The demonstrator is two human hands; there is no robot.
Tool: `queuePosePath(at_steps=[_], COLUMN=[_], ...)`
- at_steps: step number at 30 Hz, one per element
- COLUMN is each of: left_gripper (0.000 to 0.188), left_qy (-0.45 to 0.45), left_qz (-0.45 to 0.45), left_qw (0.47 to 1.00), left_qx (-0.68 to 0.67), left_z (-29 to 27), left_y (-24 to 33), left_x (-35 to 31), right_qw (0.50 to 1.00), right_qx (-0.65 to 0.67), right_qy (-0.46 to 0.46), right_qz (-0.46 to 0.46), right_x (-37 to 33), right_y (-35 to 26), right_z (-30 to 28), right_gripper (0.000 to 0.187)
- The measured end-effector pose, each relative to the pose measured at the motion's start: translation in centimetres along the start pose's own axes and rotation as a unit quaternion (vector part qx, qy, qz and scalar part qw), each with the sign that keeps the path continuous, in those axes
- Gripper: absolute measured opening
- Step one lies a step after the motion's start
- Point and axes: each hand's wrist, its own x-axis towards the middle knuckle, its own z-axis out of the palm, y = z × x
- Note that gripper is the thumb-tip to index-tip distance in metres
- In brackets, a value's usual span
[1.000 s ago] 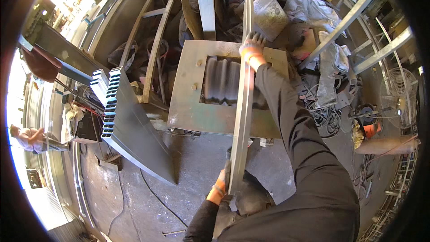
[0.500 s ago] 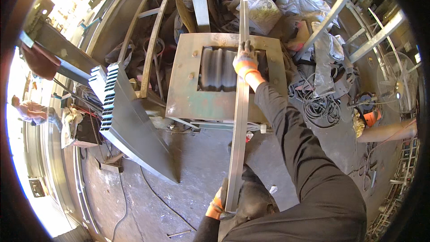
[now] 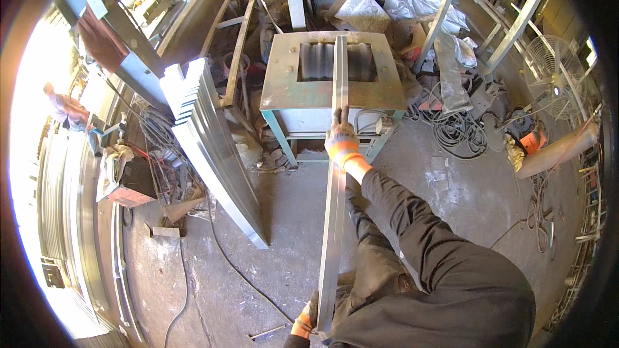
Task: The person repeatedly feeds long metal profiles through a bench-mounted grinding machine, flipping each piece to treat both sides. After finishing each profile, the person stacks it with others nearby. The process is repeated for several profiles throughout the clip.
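A long, straight silver metal bar (image 3: 331, 206) runs lengthwise in front of me, with grooves along its face. My right hand (image 3: 342, 140), in a grey and orange glove, closes around the bar near its middle. Low in the view, my left hand (image 3: 306, 317), gloved alike, grips the bar's near end; its fingers are partly hidden. The bar's far part overlaps a green and rusty machine table (image 3: 274, 71) with bolts in its top. Inside the table's rectangular opening shows a dark, ribbed roller (image 3: 316, 64), partly covered by the bar.
A leaning stack of silver metal bars (image 3: 216, 154) stands at left. Cables (image 3: 454, 132), a fan (image 3: 553, 80) and a cardboard tube (image 3: 558, 148) are at right. Behind the table lie silver sheeting (image 3: 412, 0) and bags. A cord crosses the floor; another person (image 3: 71, 109) is far left.
The bar has come back toward me, its far end now over the table instead of past it. The machine sits farther off in view, and my right hand is now short of the table's front edge.
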Motion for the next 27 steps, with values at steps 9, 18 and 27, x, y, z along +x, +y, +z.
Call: queuePosePath(at_steps=[9, 18, 27], left_gripper=[0.078, 0.064, 0.072], left_qy=[0.141, 0.180, 0.183], left_qz=[-0.058, 0.257, 0.271], left_qw=[0.902, 0.811, 0.886], left_qx=[0.405, 0.493, 0.329], left_z=[2.2, 20.6, 26.7], left_y=[6.6, 36.4, 46.8], left_x=[-11.1, 17.7, 35.3], right_qw=[0.950, 0.984, 0.963], right_qx=[0.305, -0.155, -0.228], right_qy=[0.049, 0.005, 0.099], right_qz=[-0.045, -0.089, -0.107], right_x=[-2.6, 38.1, 57.0], right_y=[4.9, 5.5, 9.6], right_z=[2.1, 1.6, 5.5], right_gripper=[0.094, 0.081, 0.071])
